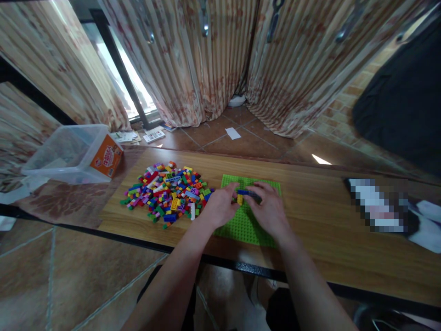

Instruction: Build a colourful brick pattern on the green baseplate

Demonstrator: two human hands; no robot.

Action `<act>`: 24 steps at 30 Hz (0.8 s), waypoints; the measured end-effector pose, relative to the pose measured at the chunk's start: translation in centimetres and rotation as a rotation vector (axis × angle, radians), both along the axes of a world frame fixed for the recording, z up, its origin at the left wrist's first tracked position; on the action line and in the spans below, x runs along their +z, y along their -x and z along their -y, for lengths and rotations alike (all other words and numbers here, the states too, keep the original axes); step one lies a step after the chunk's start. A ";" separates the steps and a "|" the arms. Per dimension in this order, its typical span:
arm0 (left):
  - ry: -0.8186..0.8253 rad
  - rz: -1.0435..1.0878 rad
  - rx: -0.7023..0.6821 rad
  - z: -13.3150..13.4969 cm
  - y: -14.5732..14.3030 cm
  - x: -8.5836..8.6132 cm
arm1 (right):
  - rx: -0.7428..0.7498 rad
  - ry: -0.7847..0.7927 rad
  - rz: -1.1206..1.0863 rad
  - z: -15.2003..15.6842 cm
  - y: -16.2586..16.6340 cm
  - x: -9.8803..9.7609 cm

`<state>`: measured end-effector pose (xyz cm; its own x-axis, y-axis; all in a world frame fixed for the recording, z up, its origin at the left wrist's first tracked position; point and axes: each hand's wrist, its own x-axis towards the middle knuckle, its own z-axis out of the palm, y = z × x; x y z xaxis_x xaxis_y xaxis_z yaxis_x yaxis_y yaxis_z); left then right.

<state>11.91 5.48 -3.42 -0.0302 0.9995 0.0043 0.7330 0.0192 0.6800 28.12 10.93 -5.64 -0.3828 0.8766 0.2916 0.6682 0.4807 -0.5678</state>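
A light green baseplate (248,225) lies flat on the wooden table (310,216). Both my hands rest over it. My left hand (220,204) is curled, its fingers pinching at a small yellow brick (240,199) standing on the plate. My right hand (270,207) is closed over a dark blue brick (245,192) just above the yellow one. A heap of many small coloured bricks (168,193) lies on the table just left of my left hand.
A clear plastic tub with an orange label (77,154) stands at the table's far left. A blurred-out object (377,204) and white things lie at the right. Curtains (213,59) hang behind; a tiled floor lies beyond the table's far edge.
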 end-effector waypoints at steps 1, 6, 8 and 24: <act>-0.002 -0.001 0.002 0.0 0.0 0.0 | -0.012 0.002 0.005 0.2 0.4 -0.1; -0.003 0.022 -0.004 -0.1 0.0 -0.4 | -0.086 0.035 -0.020 0.6 1.3 -0.4; -0.002 0.036 -0.006 0.0 0.0 -0.4 | -0.101 0.059 -0.038 0.5 1.4 -0.4; 0.029 0.137 0.096 -0.6 -0.4 -0.7 | -0.133 0.175 -0.080 -0.4 1.7 -0.7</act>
